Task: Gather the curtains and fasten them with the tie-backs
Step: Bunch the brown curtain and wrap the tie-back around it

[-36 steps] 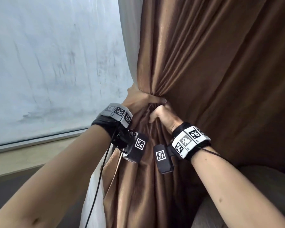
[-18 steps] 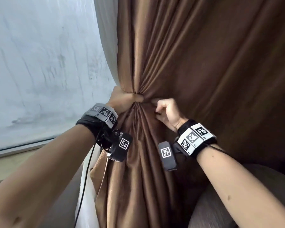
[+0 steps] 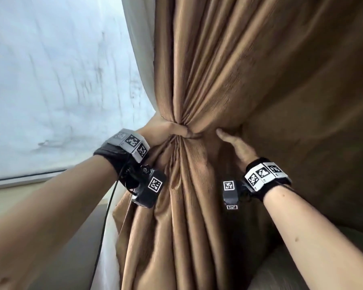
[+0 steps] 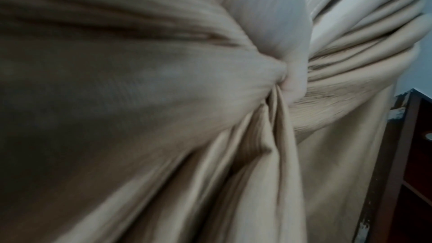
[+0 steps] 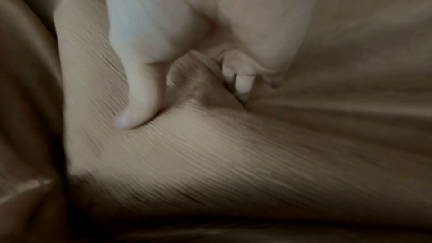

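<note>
The brown curtain [image 3: 218, 70] is bunched into a narrow waist at mid-height. My left hand [image 3: 170, 130] grips that waist from the left, its fingers wrapped round the pleats; in the left wrist view the hand [image 4: 280, 34] closes on the gathered curtain [image 4: 140, 99]. My right hand [image 3: 235, 147] lies just right of the bunch with its thumb stretched toward it and its fingers tucked behind a loose fold. The blurred right wrist view shows the thumb [image 5: 142, 88] pressing the ribbed curtain [image 5: 210, 154] and straight fingers [image 5: 243, 80] pushed into a crease. No tie-back shows in any view.
A pale window pane [image 3: 50, 80] and its sill [image 3: 29, 181] fill the left. A white lining [image 3: 136, 38] hangs at the curtain's left edge. A grey cushion [image 3: 302, 268] sits at lower right. Dark wooden furniture [image 4: 409, 154] stands beyond the curtain. A black cable [image 3: 105, 227] hangs from my left wrist.
My right hand has let go of the bunch, moved right and spread out against a loose fold. My left hand has kept its grip on the gathered waist.
</note>
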Demonstrator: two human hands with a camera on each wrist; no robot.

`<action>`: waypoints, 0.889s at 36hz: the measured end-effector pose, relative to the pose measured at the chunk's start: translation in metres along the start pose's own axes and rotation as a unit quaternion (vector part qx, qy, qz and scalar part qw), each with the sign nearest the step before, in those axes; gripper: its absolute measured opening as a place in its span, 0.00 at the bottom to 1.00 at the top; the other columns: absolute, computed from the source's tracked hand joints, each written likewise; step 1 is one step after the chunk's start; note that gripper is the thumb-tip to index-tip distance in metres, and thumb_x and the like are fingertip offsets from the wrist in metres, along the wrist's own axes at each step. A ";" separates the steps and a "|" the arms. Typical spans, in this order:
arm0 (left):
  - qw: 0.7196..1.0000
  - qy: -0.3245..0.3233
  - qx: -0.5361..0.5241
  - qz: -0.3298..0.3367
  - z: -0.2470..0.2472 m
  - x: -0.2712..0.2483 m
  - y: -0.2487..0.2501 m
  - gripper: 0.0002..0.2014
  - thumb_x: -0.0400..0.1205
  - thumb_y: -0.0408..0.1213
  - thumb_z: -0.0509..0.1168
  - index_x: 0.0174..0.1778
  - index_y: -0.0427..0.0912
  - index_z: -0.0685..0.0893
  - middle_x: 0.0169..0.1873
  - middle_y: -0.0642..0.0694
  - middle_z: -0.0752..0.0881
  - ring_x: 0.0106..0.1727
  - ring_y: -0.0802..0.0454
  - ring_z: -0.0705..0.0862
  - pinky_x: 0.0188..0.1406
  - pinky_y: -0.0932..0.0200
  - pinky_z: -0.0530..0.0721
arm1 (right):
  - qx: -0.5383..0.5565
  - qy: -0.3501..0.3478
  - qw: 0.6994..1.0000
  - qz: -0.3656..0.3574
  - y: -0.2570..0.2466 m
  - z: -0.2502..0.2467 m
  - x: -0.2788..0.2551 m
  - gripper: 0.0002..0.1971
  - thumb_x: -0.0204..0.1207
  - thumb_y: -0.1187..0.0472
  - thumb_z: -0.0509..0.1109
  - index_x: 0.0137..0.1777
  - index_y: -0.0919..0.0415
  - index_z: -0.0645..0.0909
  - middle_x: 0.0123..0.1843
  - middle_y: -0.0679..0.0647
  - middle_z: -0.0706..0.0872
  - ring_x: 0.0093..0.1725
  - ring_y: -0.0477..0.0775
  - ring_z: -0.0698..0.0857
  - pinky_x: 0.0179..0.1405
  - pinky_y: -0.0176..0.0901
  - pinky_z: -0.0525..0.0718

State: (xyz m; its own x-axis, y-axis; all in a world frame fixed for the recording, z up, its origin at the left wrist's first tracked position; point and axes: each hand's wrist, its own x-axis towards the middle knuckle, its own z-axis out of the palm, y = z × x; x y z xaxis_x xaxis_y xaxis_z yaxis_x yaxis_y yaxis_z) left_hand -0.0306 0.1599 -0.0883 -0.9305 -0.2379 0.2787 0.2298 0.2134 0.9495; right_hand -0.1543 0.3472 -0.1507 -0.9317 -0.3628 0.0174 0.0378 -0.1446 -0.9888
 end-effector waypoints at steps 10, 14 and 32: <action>0.999 -0.050 -0.009 0.001 0.008 0.022 -0.006 0.29 0.54 0.28 0.77 0.54 0.42 0.87 0.50 0.48 0.92 0.54 0.51 0.90 0.56 0.55 0.87 | -0.077 0.054 0.994 -0.061 -0.029 0.016 -0.011 0.08 0.74 0.64 0.76 0.51 0.58 0.84 0.60 0.58 0.88 0.61 0.55 0.86 0.68 0.49 0.81; 1.000 -0.011 -0.024 0.009 0.011 0.037 -0.015 0.37 0.51 0.32 0.81 0.60 0.39 0.86 0.55 0.44 0.91 0.58 0.48 0.89 0.64 0.46 0.85 | -0.204 0.123 0.967 -0.092 -0.036 0.019 -0.010 0.15 0.80 0.61 0.70 0.63 0.68 0.82 0.63 0.62 0.86 0.65 0.58 0.83 0.62 0.40 0.79; 0.995 -0.034 -0.061 0.071 0.041 0.027 -0.030 0.31 0.72 0.43 0.79 0.69 0.35 0.80 0.63 0.42 0.87 0.65 0.55 0.86 0.65 0.65 0.80 | -0.323 -0.152 0.916 -0.183 -0.019 0.058 -0.039 0.50 0.58 0.37 0.80 0.77 0.62 0.70 0.76 0.50 0.76 0.78 0.43 0.70 0.84 0.43 0.58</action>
State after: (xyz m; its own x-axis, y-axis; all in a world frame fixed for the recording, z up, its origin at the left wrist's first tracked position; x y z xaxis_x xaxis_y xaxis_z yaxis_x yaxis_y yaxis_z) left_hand -0.0744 0.1857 -0.1150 -0.9024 -0.1486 0.4045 0.3890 0.1232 0.9130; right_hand -0.0981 0.3108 -0.1243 -0.6924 -0.6519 0.3092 -0.5697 0.2311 -0.7887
